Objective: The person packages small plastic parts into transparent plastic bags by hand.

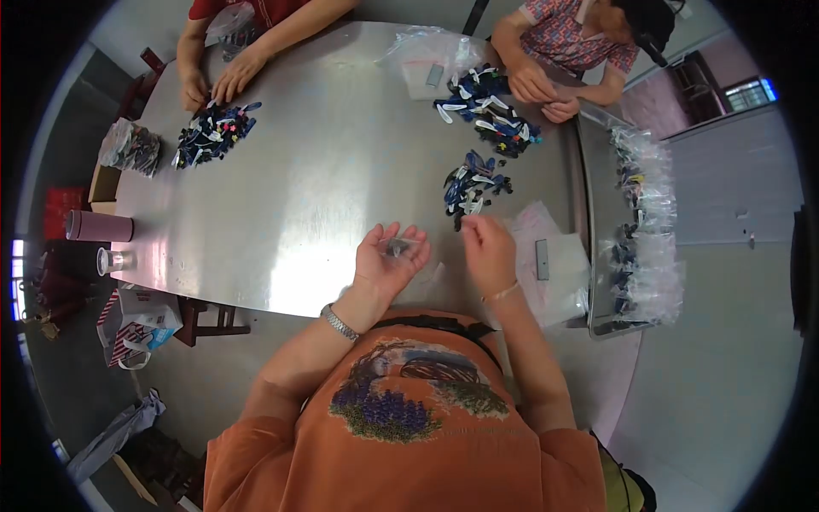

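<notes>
My left hand [388, 263] is turned palm up above the near edge of the table, fingers curled round a small clear plastic bag [397, 247] with something dark in it. My right hand [491, 258] is closed, fingertips pinched together at the near end of a pile of small dark blue, black and white clip-like pieces [475, 183]. Whatever that pinch holds is hidden. Beside my right wrist lies a stack of clear plastic bags [565, 269] with a small grey metal bar [542, 259] on top.
Across the metal table [316, 154], two people handle similar piles [213, 135] [488, 107]. A tray [597, 328] of filled bags [648, 222] stands at the right. A pink tumbler [100, 226], a clear cup [111, 261] and a packed bag [130, 147] sit at the left edge.
</notes>
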`<state>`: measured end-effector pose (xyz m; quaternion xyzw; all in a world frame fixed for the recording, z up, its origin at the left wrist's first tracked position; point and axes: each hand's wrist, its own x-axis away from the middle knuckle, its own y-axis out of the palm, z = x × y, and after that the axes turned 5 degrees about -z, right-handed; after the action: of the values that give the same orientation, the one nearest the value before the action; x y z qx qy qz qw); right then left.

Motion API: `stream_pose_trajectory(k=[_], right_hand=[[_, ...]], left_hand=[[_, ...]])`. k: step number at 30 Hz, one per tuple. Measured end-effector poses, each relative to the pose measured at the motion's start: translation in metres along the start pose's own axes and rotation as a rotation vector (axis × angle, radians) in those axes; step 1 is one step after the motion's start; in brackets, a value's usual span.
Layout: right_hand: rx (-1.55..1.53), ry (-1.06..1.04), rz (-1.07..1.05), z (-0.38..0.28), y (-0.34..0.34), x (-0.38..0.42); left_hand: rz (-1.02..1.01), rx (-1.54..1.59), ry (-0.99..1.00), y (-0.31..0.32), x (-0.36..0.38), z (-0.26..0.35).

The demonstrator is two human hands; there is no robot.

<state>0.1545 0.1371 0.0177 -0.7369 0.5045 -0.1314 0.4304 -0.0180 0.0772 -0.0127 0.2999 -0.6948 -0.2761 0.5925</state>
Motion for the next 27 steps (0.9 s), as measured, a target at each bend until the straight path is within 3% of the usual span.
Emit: stream_pose_trajectory(k=[1, 4, 11, 13, 16, 20, 24, 26, 27], right_hand=[[0.037, 0.124, 0.014, 0.018, 0.004, -0.006], [0.198, 0.101, -0.086, 0.044, 0.018, -0.017], [0.144, 0.16, -0.198, 0.048, 0.029, -0.014], [0.194, 0.174, 0.023, 0.057, 0.017, -0.014], [0.271, 0.107, 0.103, 0.085, 0.003, -0.028], [0.294, 0.071, -0.133, 0.102, 0.004, -0.039], [0.262, 0.108, -0.076, 0.076, 0.001, -0.033], [-0.082, 0.182, 0.016, 0.023, -0.013, -0.021], [-0.147, 0.1, -0.059, 0.003, -0.015, -0.012]], left_hand=[[-0.003, 0.002, -0.002, -0.001, 0.0, -0.002], [-0.032, -0.062, -0.036, -0.001, 0.001, -0.005], [-0.02, -0.062, -0.036, -0.003, 0.001, 0.002], [-0.006, -0.055, -0.034, -0.003, 0.0, 0.002], [-0.002, -0.065, -0.029, -0.005, -0.002, 0.001], [0.0, -0.077, -0.026, -0.001, -0.001, 0.001], [-0.024, -0.039, 0.026, 0.001, 0.001, 0.007], [-0.007, -0.017, 0.054, 0.005, 0.0, 0.007], [0.004, -0.006, 0.059, 0.006, 0.0, 0.006]])
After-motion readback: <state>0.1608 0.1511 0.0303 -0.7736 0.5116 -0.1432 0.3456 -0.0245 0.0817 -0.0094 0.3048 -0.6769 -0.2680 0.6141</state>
